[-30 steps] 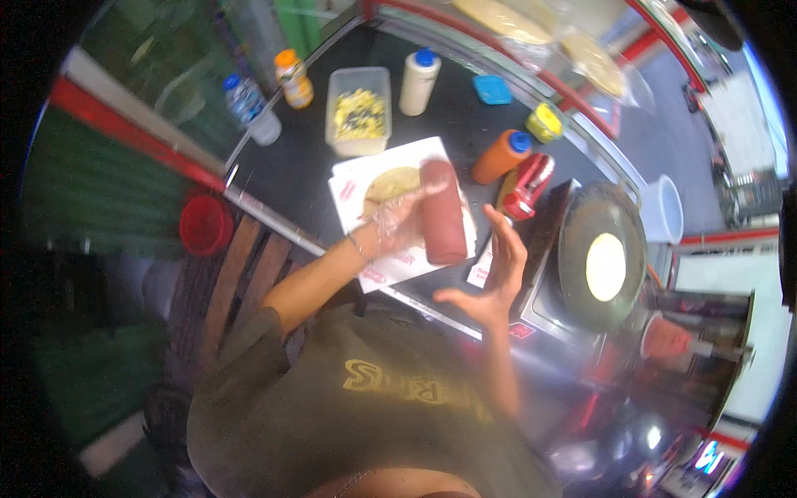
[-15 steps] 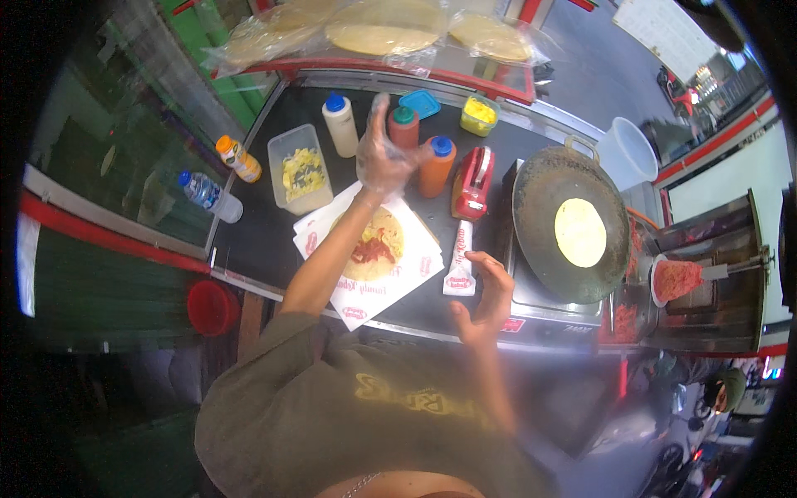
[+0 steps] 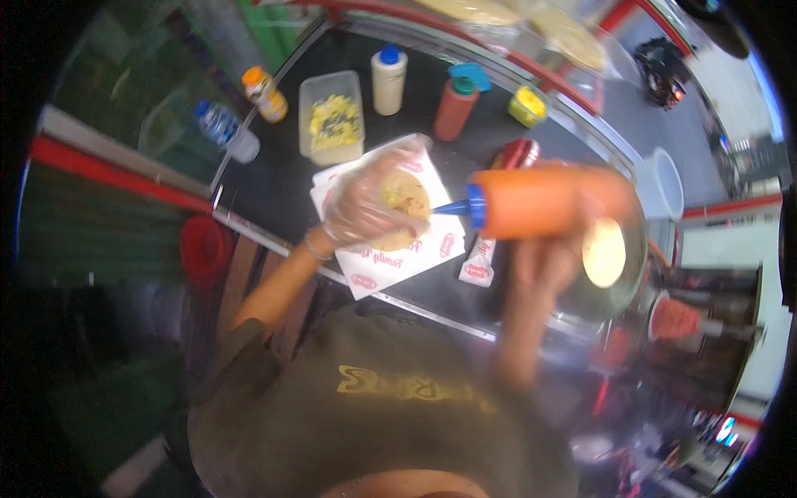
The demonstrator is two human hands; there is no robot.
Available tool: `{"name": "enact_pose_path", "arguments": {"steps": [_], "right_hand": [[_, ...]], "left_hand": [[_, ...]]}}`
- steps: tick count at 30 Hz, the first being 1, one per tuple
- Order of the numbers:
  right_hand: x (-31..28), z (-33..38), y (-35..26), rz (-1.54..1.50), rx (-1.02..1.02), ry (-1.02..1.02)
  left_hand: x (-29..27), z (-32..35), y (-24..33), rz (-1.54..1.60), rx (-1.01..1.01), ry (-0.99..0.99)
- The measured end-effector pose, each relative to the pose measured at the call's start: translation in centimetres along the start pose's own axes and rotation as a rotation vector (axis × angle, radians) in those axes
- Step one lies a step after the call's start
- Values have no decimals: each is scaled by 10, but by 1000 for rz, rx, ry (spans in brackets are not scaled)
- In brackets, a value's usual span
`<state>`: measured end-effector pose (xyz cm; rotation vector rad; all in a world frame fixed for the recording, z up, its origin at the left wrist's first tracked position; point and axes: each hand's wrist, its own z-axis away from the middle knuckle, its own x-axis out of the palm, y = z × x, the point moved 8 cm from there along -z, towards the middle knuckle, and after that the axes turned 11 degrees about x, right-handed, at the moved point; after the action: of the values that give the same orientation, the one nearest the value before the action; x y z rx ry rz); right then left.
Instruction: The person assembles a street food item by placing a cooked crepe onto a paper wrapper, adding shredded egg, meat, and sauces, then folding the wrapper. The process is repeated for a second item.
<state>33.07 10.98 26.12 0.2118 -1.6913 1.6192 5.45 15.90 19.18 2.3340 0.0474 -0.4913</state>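
Orange squeeze bottle (image 3: 540, 203) lies tipped on its side right of the middle of the frame, its blue nozzle pointing left toward the folded flatbread (image 3: 404, 207) near the centre; whether the tip touches the bread cannot be told. Below the bottle, the bare right hand (image 3: 548, 266) is closed around its body, though blur hides the exact set of the fingers. Just left of centre, the left hand (image 3: 365, 203), in a clear plastic glove, is spread wide over the flatbread's left side, thumb low and fingers high; how firmly it presses, if at all, cannot be told. Some yellow filling shows at the bread, which rests on white printed paper (image 3: 378, 270) on the black counter (image 3: 415, 116). At upper left of centre stands a clear tub (image 3: 330, 156) of yellow and dark food, with a cream bottle (image 3: 388, 87) to its right and a green-capped red bottle (image 3: 455, 114) farther right. Toward the right edge, partly behind the right hand and bottle, a dark round griddle (image 3: 628, 286) bears a pale flat round (image 3: 603, 257).
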Motion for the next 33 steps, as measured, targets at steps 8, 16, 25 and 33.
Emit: {"name": "enact_pose_path", "arguments": {"steps": [8, 16, 25, 33], "right_hand": [[31, -3, 121, 703, -100, -304], [39, -16, 132, 997, -96, -206], [47, -17, 121, 847, -150, -298], [38, 27, 92, 613, -344, -648]], "left_hand": [[-112, 157, -88, -279, -481, 314], [-87, 195, -96, -503, -542, 250], [-90, 182, -74, -513, -429, 283], [72, 93, -33, 1512, -814, 175]]}}
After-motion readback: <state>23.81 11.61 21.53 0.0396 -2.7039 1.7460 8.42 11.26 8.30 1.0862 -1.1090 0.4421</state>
